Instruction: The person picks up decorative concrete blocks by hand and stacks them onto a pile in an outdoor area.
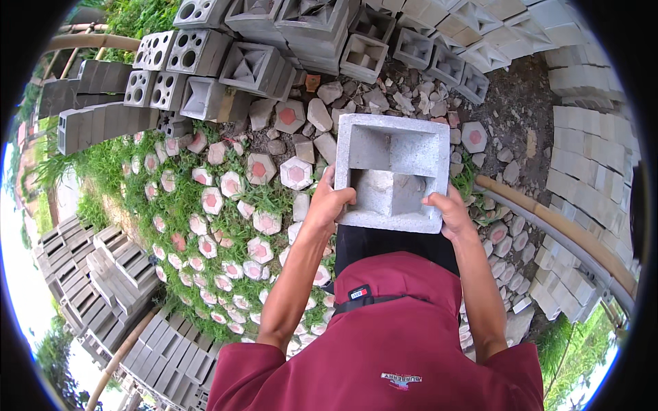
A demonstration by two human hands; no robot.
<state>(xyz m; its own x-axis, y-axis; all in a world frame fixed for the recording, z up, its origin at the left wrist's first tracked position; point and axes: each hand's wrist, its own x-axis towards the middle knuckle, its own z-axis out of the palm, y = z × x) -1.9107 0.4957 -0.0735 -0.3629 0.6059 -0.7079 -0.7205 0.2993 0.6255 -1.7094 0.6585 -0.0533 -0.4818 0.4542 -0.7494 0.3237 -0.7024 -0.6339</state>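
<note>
I hold a square, light grey concrete ventilation block (392, 220) in front of my waist with both hands. It has a raised rim and hollow recesses, and an opening beneath a crosswise ridge. My left hand (329, 204) grips its left side, thumb hooked over the inner edge of the rim. On the opposite side my right hand (451, 211) clasps the rim the same way, thumb inward. The fingers under the block are mostly hidden.
Stacked concrete blocks (253, 68) stand ahead and to the left, with more block piles (596, 164) along the right. Hexagonal pavers (259, 168) with reddish centres lie among grass. Broken rubble (377, 99) covers ground ahead. A bamboo pole (555, 229) runs along the right.
</note>
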